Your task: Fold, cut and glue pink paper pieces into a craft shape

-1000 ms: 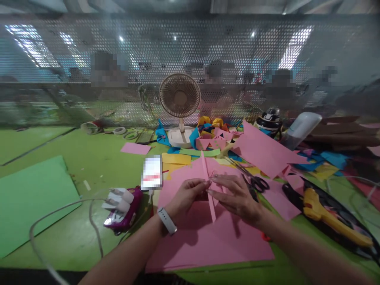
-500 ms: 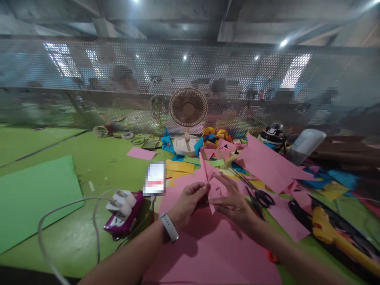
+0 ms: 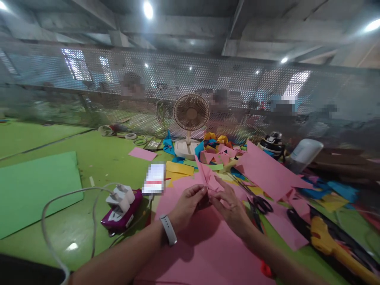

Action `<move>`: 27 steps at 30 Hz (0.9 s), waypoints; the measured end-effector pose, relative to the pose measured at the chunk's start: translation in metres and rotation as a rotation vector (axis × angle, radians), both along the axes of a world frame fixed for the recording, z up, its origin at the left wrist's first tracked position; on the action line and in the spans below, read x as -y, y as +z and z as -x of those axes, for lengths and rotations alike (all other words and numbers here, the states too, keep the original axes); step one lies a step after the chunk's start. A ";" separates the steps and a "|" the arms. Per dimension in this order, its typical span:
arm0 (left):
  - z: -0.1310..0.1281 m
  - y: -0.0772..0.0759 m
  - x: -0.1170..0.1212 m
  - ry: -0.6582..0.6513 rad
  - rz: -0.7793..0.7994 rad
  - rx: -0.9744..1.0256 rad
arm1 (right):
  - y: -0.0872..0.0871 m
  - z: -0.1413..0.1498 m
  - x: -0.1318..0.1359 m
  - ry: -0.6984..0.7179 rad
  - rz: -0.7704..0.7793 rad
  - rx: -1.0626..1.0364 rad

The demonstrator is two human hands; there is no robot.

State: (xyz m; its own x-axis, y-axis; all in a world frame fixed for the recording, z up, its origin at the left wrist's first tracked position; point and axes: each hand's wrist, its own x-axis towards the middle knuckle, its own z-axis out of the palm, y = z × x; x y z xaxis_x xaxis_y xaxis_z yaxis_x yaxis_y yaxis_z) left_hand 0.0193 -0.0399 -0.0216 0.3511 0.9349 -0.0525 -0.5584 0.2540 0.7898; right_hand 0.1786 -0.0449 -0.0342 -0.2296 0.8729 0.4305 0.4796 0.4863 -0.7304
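Note:
Between my two hands is a piece of folded pink paper (image 3: 206, 172), its pointed end standing up and away from me. My left hand (image 3: 190, 200), with a pale band at the wrist, pinches the paper's near part between thumb and fingers. From the other side, my right hand (image 3: 229, 202) grips its lower right edge, thumb and fingers drawn together. Fingers cover part of the folds. Beneath both hands lies a large pink sheet (image 3: 204, 253). Scissors (image 3: 261, 204) rest just right of my right hand.
A small fan (image 3: 191, 113) stands at the back beside folded paper scraps (image 3: 221, 148). Left are a phone (image 3: 154, 178), a purple power bank (image 3: 123, 215) with white plugs and cables, and a green sheet (image 3: 41, 190). A yellow-handled tool (image 3: 323, 237) lies right.
My right hand's fingers have drawn in closer to the left hand at the pink paper's near end. The paper's lower tip no longer shows. The view has tilted slightly upward.

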 end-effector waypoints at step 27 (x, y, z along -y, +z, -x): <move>-0.003 -0.004 0.004 -0.053 -0.105 -0.081 | -0.002 -0.003 -0.007 0.073 0.016 -0.017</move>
State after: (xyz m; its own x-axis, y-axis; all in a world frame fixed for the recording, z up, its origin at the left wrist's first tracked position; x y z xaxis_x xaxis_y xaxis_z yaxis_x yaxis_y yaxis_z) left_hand 0.0226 -0.0439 -0.0260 0.3989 0.9169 0.0142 -0.4793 0.1953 0.8556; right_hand 0.1819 -0.0376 -0.0366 -0.2857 0.8607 0.4215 0.4303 0.5082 -0.7460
